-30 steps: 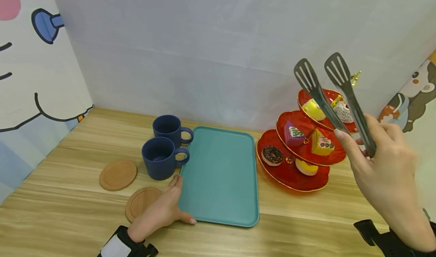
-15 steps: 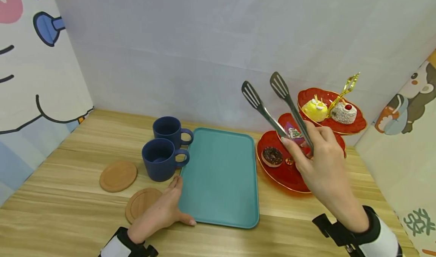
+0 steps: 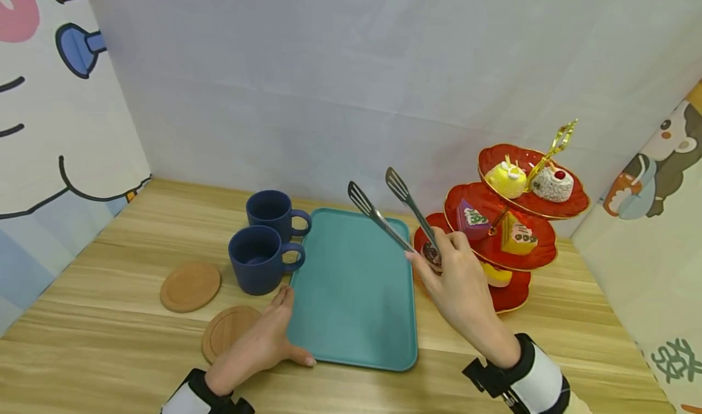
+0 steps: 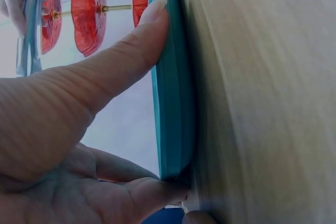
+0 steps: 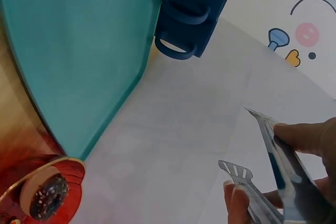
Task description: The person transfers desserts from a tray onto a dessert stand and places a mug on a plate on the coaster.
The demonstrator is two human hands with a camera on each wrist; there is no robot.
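My left hand (image 3: 262, 336) lies at the near left corner of a teal tray (image 3: 353, 280). Its thumb runs along the front edge and its fingers reach along the left side, as the left wrist view shows close up. My right hand (image 3: 462, 283) grips grey slotted tongs (image 3: 392, 231) by the arms, fingers on one side and thumb on the other. The two slotted heads stand apart with nothing between them, over the tray's far right part. Behind the right hand rises a red three-tier cake stand (image 3: 543, 244); a chocolate doughnut (image 5: 48, 198) on its bottom tier is partly covered by the hand.
Two navy mugs (image 3: 256, 267) stand left of the tray, handles toward it. Two round wooden coasters (image 3: 189, 286) lie farther left and nearer me. On the stand sit a yellow cake (image 3: 506, 180), a speckled white cake (image 3: 551, 185) and cake slices (image 3: 471, 220).
My right hand has carried the tongs left and downward, from in front of the cake stand to over the tray. The left hand and the tray stay in place.
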